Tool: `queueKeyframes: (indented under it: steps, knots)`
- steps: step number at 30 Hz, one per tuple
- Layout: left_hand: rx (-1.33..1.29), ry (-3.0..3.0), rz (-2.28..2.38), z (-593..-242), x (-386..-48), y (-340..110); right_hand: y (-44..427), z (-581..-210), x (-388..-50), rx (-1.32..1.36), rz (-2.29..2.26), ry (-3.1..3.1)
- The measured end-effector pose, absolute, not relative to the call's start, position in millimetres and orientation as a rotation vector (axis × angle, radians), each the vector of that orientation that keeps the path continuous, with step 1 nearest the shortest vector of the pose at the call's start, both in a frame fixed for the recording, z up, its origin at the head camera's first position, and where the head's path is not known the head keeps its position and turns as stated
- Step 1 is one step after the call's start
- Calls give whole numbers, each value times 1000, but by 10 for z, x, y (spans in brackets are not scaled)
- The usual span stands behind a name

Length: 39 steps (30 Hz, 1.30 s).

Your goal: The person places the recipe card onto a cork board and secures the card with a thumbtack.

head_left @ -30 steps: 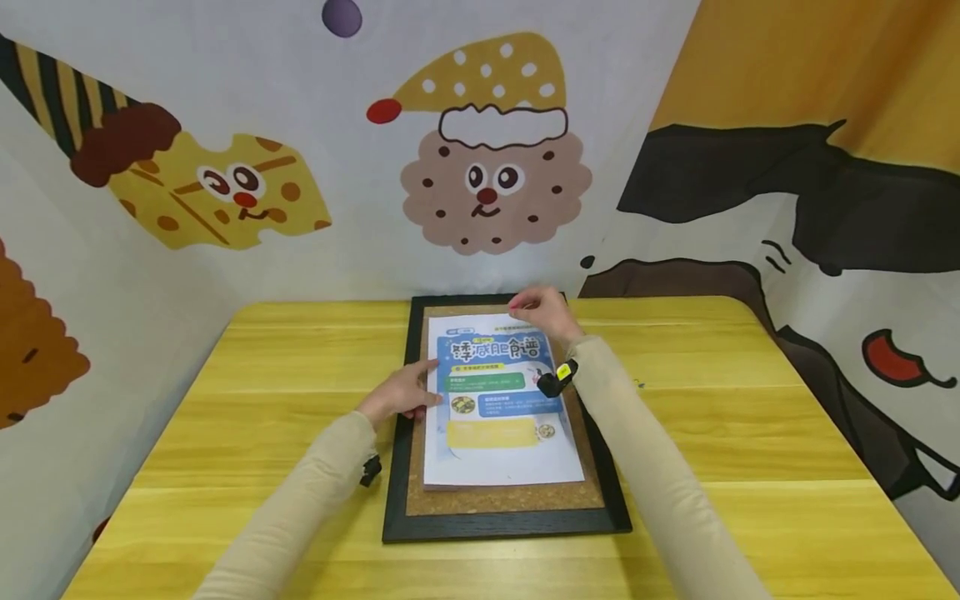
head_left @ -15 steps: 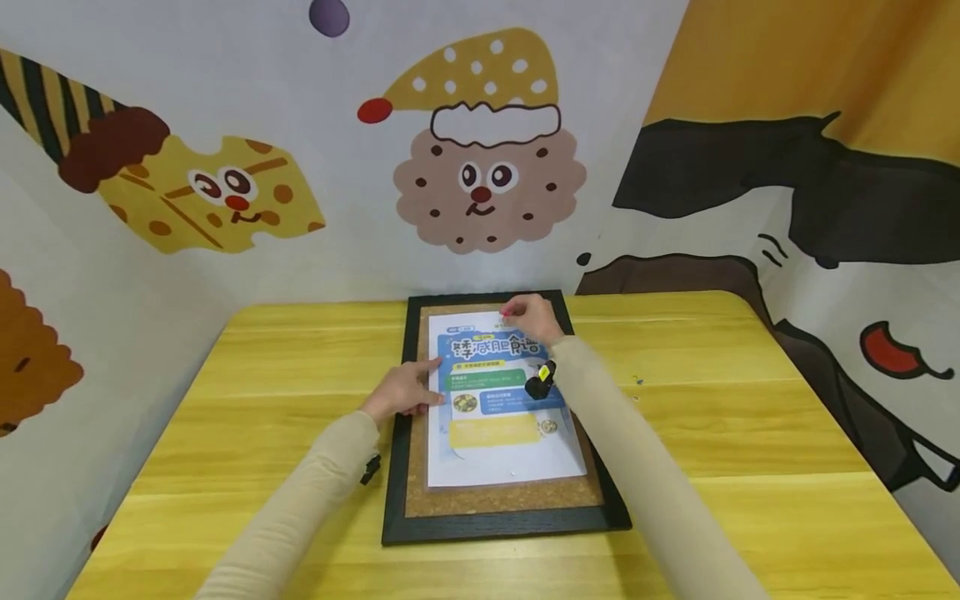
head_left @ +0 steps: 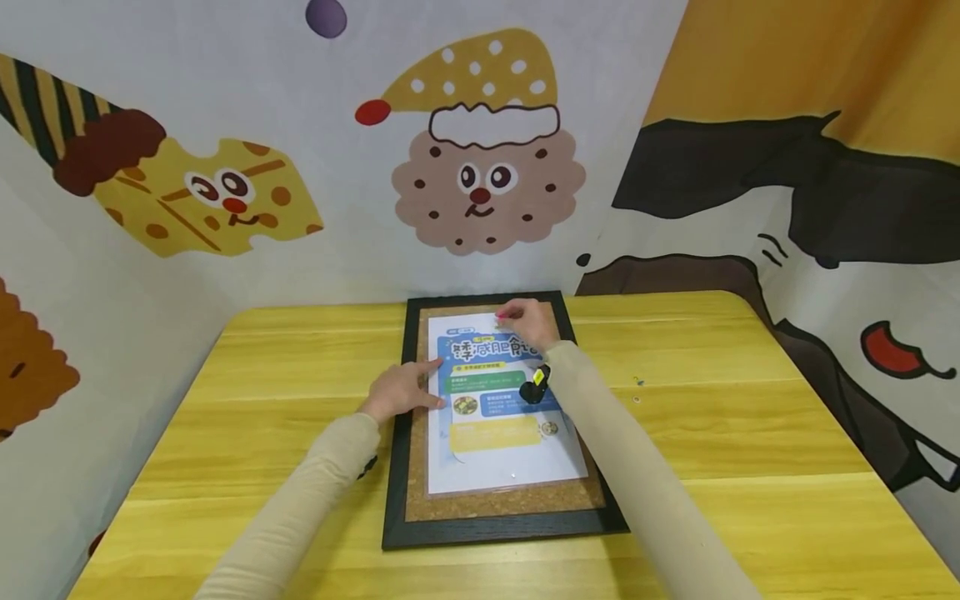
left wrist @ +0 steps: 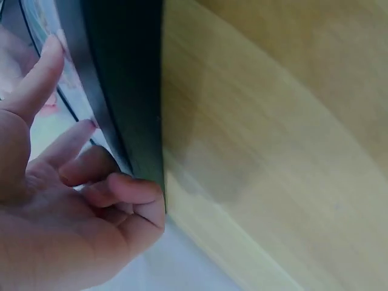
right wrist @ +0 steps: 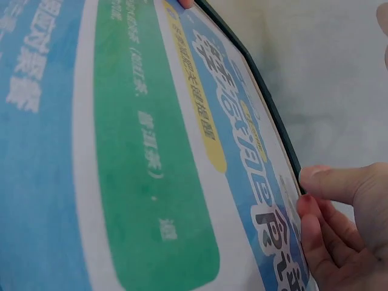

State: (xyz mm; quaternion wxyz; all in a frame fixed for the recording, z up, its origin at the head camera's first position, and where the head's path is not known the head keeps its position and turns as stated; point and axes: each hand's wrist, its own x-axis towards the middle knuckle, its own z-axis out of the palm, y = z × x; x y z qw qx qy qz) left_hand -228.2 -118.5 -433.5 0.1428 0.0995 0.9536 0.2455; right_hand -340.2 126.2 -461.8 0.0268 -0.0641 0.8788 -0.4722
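On the printed poster [head_left: 498, 408], the large title [head_left: 491, 350] reads 减肥食, its opening unclear and its end partly covered; the green panel [right wrist: 148, 151] shows 普洱茶; the blue panel [right wrist: 36, 182] shows 应对聚餐; lettering on the yellow strip [right wrist: 195, 97] is too blurred to read.

Smooth glossy paper sheet [head_left: 480, 467], rough cork board [head_left: 502, 502], matt black wood-grained frame [head_left: 495, 532], smooth yellow wood-grain table [head_left: 270, 375], matt cloth backdrop [head_left: 356, 217] at twelve o'clock, cloth sleeve [head_left: 307, 492] at seven.

Yellow wood-grain table [head_left: 787, 450], white backdrop [head_left: 360, 183], apparently cloth, printed cheese [head_left: 262, 193], cookie [head_left: 487, 227], spotted cap [head_left: 474, 83]
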Motion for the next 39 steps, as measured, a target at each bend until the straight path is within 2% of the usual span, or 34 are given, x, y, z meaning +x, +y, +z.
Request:
queueKeyframes:
  steps: [21, 39]
  knots:
    - [328, 2718, 724, -4409, -2294, -1304, 992, -4659, -3469, -244, -1458, 2737]
    - [397, 2776, 622, -4422, -2305, -1307, 914, -4655, -3543, -102, -1294, 2801]
